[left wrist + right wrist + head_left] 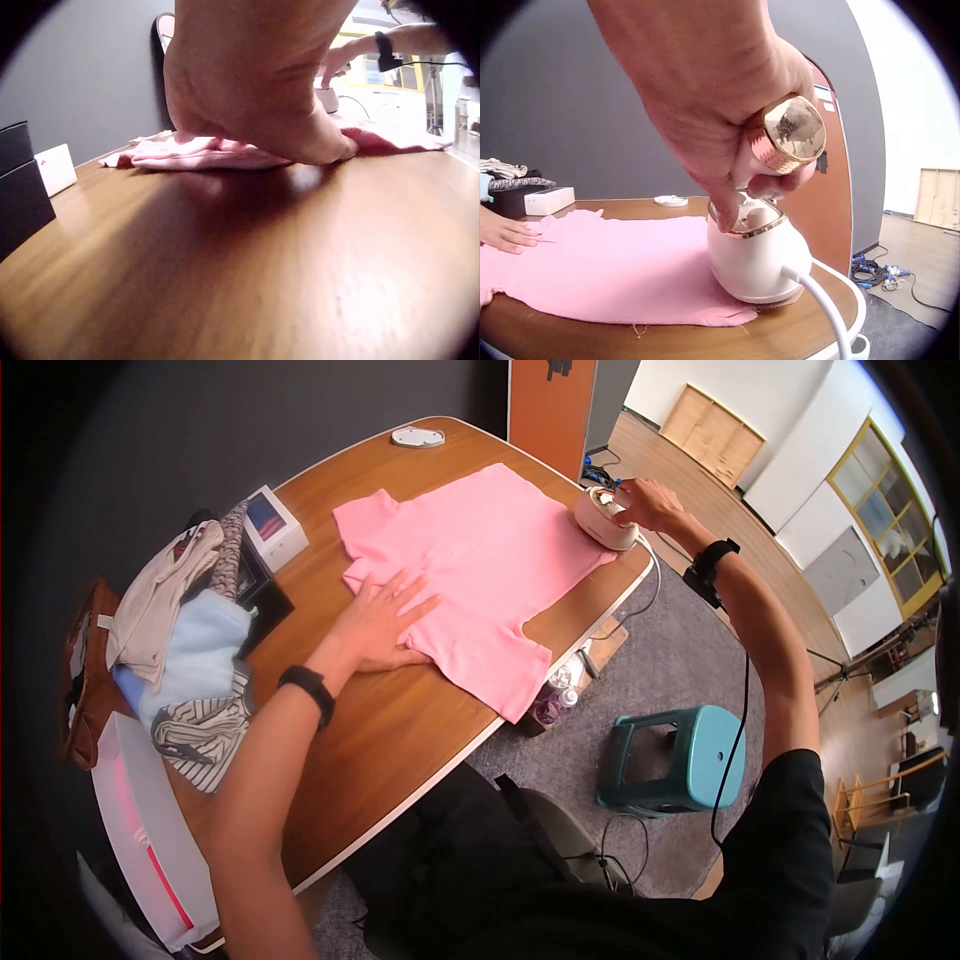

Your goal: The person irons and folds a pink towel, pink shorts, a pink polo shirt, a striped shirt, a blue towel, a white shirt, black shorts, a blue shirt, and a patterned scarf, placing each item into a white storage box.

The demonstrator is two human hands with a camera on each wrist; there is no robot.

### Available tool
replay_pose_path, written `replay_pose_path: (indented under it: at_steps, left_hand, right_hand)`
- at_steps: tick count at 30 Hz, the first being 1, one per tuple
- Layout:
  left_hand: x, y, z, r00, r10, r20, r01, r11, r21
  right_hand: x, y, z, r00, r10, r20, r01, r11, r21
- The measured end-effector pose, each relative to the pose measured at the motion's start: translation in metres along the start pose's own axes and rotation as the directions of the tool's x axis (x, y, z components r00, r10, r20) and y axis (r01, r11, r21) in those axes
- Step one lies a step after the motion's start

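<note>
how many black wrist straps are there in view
2. One strap is on the wrist of the left hand, on the pink T-shirt; the other strap is by the right hand, gripping the white iron.

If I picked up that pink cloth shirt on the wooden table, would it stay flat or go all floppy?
The pink cloth shirt would probably flop, since it looks thin and has soft wrinkles. It seems likely to be light. Lifting it now might be tricky, though: the left hand and the rounded white iron both rest on it.
</note>
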State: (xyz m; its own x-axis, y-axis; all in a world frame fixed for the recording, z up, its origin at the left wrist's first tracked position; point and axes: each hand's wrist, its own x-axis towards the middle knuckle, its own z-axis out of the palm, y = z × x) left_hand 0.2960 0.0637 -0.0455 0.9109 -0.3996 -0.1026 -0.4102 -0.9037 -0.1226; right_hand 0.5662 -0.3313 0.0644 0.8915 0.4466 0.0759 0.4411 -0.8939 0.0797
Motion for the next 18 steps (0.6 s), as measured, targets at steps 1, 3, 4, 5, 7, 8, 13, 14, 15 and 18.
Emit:
replay_pose_path:
  at_steps: [1, 3, 4, 5, 7, 8, 13, 14, 15, 18]
  left_hand:
    - [0.003, -0.009, -0.003, 1.000, 0.011, 0.003, -0.012, 1.000, 0.028]
    - [0.003, -0.017, -0.001, 0.998, 0.012, -0.064, -0.004, 0.994, 0.113]
    - [0.001, -0.020, 0.003, 0.991, 0.002, -0.133, 0.021, 0.985, 0.170]
    - [0.000, -0.019, 0.001, 0.980, -0.005, -0.200, 0.050, 0.973, 0.223]
    - [-0.001, 0.008, 0.003, 0.960, 0.134, -0.244, -0.078, 0.971, 0.226]
    - [-0.003, 0.028, 0.003, 0.943, 0.201, -0.264, -0.141, 0.963, 0.231]
    - [-0.013, 0.133, 0.005, 0.942, 0.184, -0.282, -0.220, 0.970, -0.100]
    - [-0.015, 0.146, 0.000, 0.947, 0.107, -0.302, -0.175, 0.963, -0.207]
    - [-0.017, 0.155, -0.003, 0.950, 0.028, -0.312, -0.131, 0.941, -0.312]
    - [-0.018, 0.167, 0.002, 0.953, 0.026, -0.301, -0.056, 0.994, -0.093]
  right_hand:
    - [-0.004, -0.005, -0.004, 1.000, -0.019, -0.021, 0.019, 1.000, -0.007]
    - [-0.015, -0.015, -0.010, 0.997, -0.054, -0.061, 0.052, 0.998, -0.027]
    - [-0.025, -0.024, -0.016, 0.996, -0.064, -0.060, 0.065, 0.998, 0.000]
    - [-0.036, -0.036, -0.024, 0.995, -0.076, -0.058, 0.078, 0.997, 0.027]
    - [-0.045, -0.048, -0.021, 0.987, -0.152, -0.050, 0.154, 0.987, 0.041]
    - [-0.050, -0.057, -0.019, 0.980, -0.197, -0.021, 0.197, 0.978, 0.064]
    - [-0.074, -0.122, -0.033, 0.918, -0.387, 0.083, 0.373, 0.917, 0.142]
    - [-0.078, -0.132, -0.035, 0.911, -0.402, 0.088, 0.385, 0.908, 0.164]
    - [-0.077, -0.137, -0.031, 0.901, -0.424, 0.090, 0.407, 0.899, 0.163]
    - [-0.077, -0.146, -0.023, 0.884, -0.455, 0.104, 0.436, 0.885, 0.165]
